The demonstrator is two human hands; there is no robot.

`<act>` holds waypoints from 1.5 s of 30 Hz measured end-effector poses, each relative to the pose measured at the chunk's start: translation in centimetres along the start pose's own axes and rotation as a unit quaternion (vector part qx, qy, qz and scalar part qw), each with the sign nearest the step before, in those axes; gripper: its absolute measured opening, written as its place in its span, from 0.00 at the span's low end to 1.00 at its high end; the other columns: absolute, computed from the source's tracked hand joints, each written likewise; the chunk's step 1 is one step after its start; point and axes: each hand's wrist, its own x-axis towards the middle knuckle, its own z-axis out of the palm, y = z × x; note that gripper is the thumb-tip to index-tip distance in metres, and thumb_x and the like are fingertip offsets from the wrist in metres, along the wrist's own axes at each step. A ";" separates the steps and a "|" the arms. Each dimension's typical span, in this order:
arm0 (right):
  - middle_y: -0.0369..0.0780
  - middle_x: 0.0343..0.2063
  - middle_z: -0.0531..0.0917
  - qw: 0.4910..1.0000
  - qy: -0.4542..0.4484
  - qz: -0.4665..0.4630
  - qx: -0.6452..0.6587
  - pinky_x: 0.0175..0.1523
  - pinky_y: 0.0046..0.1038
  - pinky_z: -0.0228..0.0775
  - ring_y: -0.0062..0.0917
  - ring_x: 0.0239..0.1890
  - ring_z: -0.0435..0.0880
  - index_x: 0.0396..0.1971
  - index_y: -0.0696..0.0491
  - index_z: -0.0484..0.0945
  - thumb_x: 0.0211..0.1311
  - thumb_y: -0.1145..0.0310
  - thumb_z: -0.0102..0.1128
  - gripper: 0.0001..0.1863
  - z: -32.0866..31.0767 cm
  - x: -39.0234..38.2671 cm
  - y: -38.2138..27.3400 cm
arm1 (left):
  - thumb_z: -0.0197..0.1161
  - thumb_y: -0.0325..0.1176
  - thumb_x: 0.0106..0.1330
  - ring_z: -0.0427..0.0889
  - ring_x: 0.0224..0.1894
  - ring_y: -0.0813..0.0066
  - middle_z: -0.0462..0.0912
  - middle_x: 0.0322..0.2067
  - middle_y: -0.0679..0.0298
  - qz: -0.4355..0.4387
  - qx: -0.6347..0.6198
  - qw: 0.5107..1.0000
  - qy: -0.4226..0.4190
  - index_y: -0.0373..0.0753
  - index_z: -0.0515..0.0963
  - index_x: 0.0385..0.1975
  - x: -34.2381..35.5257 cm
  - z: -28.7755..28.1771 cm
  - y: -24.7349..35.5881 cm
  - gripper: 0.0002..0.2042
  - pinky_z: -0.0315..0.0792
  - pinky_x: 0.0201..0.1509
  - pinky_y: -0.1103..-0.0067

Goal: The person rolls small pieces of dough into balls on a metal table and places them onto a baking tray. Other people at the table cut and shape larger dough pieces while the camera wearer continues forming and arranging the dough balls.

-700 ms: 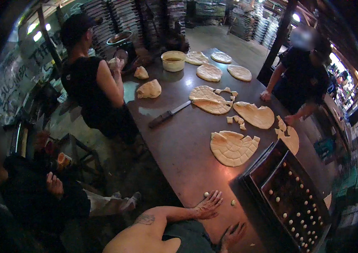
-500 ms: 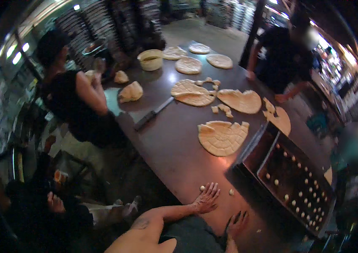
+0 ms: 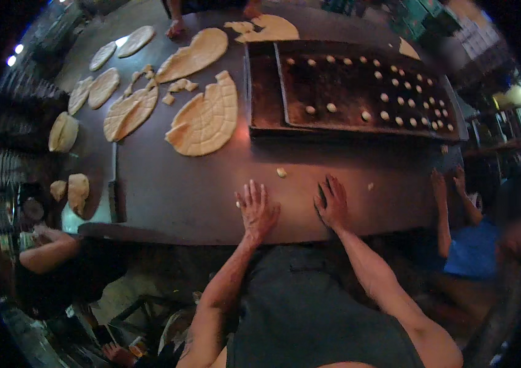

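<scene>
My left hand (image 3: 257, 211) lies palm down on the brown table (image 3: 199, 190) near its front edge, fingers stretched out. By the outer side of its fingers a small pale dough ball (image 3: 238, 203) partly shows. To its right my right hand (image 3: 333, 202) also rests palm down, fingers extended and somewhat darkened. Between and beyond the hands sits another dough ball (image 3: 281, 173), touched by neither. A tiny dough scrap (image 3: 370, 186) lies right of my right hand. Farther off, a dark baking tray (image 3: 346, 113) carries many small dough balls. Whatever is under my palms is hidden.
Left of the tray lies a flat dough round scored into pieces (image 3: 206, 119), with more rounds behind. A long-bladed knife (image 3: 113, 190), dough lumps (image 3: 78, 195) and a pale tub (image 3: 64, 133) are at left. Co-workers' hands (image 3: 439, 184) rest at the right edge; other people stand around.
The view has swung to the right, so the tray is now ahead and the dough rounds have shifted left. My hands remain flat on the table, fingers extended.
</scene>
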 end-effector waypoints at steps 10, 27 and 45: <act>0.48 0.71 0.66 0.999 0.000 0.012 0.031 0.77 0.48 0.52 0.45 0.73 0.63 0.63 0.53 0.74 0.67 0.60 0.63 0.27 -0.3 0.0 -0.3 | 0.60 0.40 0.71 0.56 0.77 0.49 0.62 0.73 0.50 0.020 -0.022 1.000 -0.011 0.36 0.71 0.66 1.3 -1.4 -6.0 0.25 0.43 0.78 0.46; 0.50 0.70 0.67 0.998 0.041 0.045 0.034 0.74 0.45 0.59 0.45 0.73 0.65 0.66 0.53 0.71 0.64 0.61 0.67 0.31 0.6 2.8 0.1 | 0.57 0.42 0.73 0.52 0.79 0.51 0.56 0.76 0.50 0.071 -0.002 0.997 -0.002 0.38 0.64 0.71 4.2 -1.5 -4.5 0.29 0.39 0.78 0.45; 0.47 0.73 0.65 0.991 -0.062 0.047 0.105 0.80 0.38 0.50 0.42 0.75 0.62 0.71 0.52 0.66 0.75 0.65 0.49 0.26 0.6 0.5 3.3 | 0.51 0.25 0.71 0.48 0.80 0.51 0.52 0.78 0.51 -0.024 0.092 0.994 -0.049 0.36 0.59 0.74 3.8 -1.4 -7.7 0.30 0.35 0.78 0.44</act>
